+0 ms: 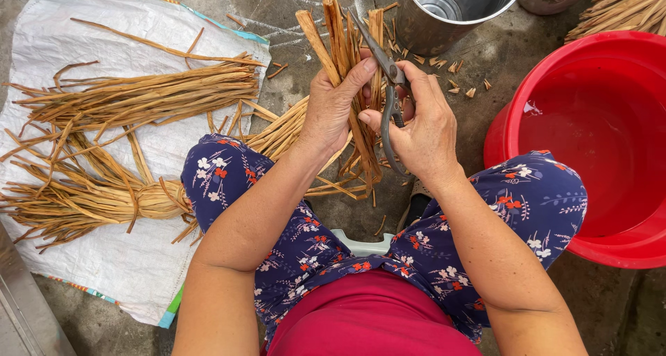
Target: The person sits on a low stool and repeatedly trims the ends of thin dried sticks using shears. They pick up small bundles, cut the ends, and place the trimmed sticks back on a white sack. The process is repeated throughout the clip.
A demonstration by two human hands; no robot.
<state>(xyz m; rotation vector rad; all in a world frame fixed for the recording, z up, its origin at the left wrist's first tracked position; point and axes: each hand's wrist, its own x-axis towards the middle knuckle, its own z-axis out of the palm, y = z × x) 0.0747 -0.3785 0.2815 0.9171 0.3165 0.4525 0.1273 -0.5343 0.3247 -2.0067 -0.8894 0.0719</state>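
The concrete floor (312, 23) carries a white woven sack (118, 259), steel pot (444, 23), red basin (596, 141) and scattered stalk offcuts (454, 68).

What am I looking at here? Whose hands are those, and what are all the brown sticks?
The camera sits on a person's head and looks down at their lap and hands. The left hand grips a bunch of dried brown strips. The right hand holds metal scissors, blades open, against the strips. On the ground, more strips lie in bundles on a white sack. A red basin and a steel bucket stand nearby, with small cut bits scattered by the bucket.
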